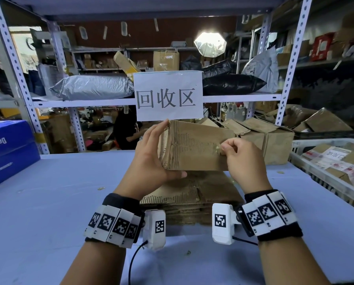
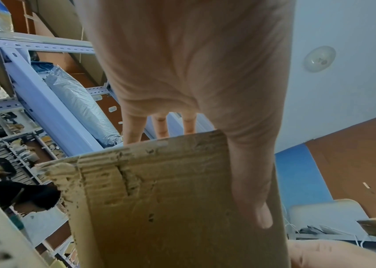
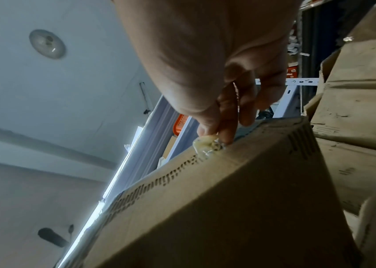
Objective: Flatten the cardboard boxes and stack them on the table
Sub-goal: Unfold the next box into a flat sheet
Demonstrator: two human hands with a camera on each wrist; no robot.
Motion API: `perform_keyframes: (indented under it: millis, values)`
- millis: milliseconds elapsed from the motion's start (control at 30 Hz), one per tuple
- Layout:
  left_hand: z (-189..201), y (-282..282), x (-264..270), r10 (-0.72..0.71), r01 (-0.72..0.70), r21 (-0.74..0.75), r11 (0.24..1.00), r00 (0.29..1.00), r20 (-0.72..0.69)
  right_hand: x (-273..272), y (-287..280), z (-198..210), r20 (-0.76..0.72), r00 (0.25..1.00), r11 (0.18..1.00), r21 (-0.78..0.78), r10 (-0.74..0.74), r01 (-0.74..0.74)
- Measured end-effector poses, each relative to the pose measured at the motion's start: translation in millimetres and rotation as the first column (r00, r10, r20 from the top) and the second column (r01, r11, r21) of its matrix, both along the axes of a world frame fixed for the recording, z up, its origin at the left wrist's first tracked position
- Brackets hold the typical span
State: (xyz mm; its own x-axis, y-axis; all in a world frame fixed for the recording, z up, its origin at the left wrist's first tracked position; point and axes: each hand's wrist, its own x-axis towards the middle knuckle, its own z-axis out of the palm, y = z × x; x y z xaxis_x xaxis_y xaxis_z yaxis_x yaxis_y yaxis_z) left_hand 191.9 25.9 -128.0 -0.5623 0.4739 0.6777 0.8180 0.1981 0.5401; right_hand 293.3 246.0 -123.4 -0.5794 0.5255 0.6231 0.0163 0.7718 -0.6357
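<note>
I hold the box (image 1: 194,147) up over the bench (image 1: 48,192) in my left hand (image 1: 151,159); my right hand (image 1: 242,159) pinches tape (image 3: 206,145). It looks light and bendy, best held by its edges

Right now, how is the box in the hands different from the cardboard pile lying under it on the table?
The held box still has its box shape, while the pile is flattened sheets. The held box is in the air, gripped by the left hand, with the right hand pinching a tape scrap on it; the pile rests on the table. Both are worn brown corrugated cardboard.
</note>
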Motion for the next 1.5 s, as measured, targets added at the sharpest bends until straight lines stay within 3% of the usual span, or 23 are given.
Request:
perform_keyframes:
  millis: [233,333,467,567,700,767,1000,1133,1267,1500]
  values:
    - [0,-1,-4,0.001,-0.001,0.001,1.0,1.0,0.011,-1,-8,4,0.12,0.992,0.993,0.119,-0.039,0.025]
    - [0,-2,-5,-0.014,0.014,-0.001,1.0,1.0,0.028,-4,-5,1,0.032,0.998,0.989,0.136,-0.058,0.053]
    - [0,-5,-8,-0.039,0.038,0.01,0.999,0.996,0.074,-5,3,-1,-0.089,0.994,0.993,-0.092,0.06,-0.068]
    - [0,-6,-9,-0.048,0.047,0.019,0.999,0.995,0.09,-5,3,-6,-0.159,0.982,0.944,-0.295,0.103,-0.147]
    - [1,-6,-8,-0.047,0.046,0.01,0.999,0.995,0.091,-5,4,-6,-0.199,0.978,0.921,-0.365,0.067,-0.137]
    - [1,-6,-9,-0.045,0.044,0.009,0.999,0.994,0.096,-5,5,-3,-0.193,0.98,0.933,-0.339,0.057,-0.121]
    - [2,-7,-11,-0.054,0.053,0.009,0.999,0.991,0.121,-6,4,-6,-0.09,0.996,0.999,-0.038,-0.006,0.003]
    - [2,-9,-13,-0.071,0.063,0.051,0.997,0.983,0.172,-6,4,-6,-0.034,0.996,0.997,0.008,0.081,-0.081]
    - [2,-12,-11,-0.089,0.083,0.042,0.996,0.976,0.2,-10,9,-7,0.017,1.0,0.997,0.074,0.026,-0.027]
    - [1,-10,-6,-0.105,0.094,0.062,0.994,0.971,0.215,-12,13,-6,0.009,0.999,0.999,0.022,0.03,-0.031]
